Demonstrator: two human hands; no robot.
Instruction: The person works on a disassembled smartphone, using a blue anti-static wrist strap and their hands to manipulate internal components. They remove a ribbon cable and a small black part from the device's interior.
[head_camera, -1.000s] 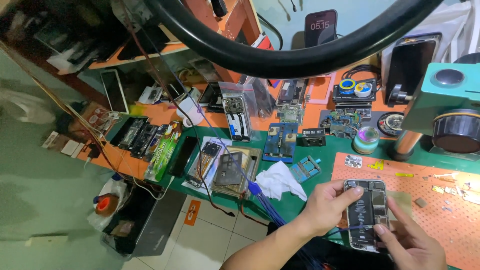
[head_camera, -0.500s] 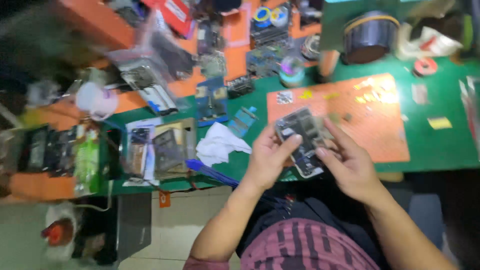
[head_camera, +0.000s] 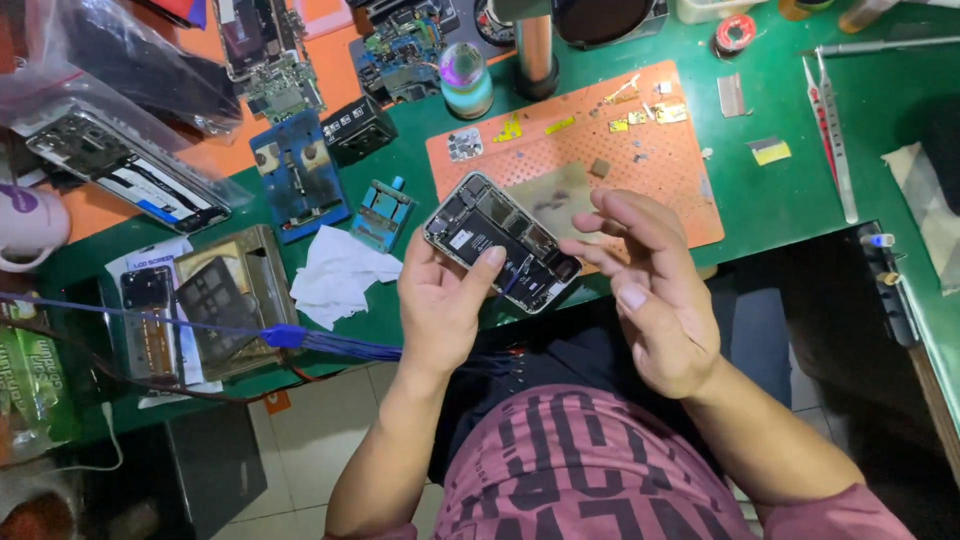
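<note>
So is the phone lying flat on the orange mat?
No, the left hand holds the opened phone up off the orange mat.

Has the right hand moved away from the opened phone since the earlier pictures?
Yes. The right hand earlier gripped the opened phone; now its fingers are spread beside it, over the orange mat's near edge.

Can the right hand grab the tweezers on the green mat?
Probably yes. The right hand is open and holds nothing, its fingers spread beside the phone that the left hand grips. The tweezers lie bare on the mat off to its right, nothing between.
</note>
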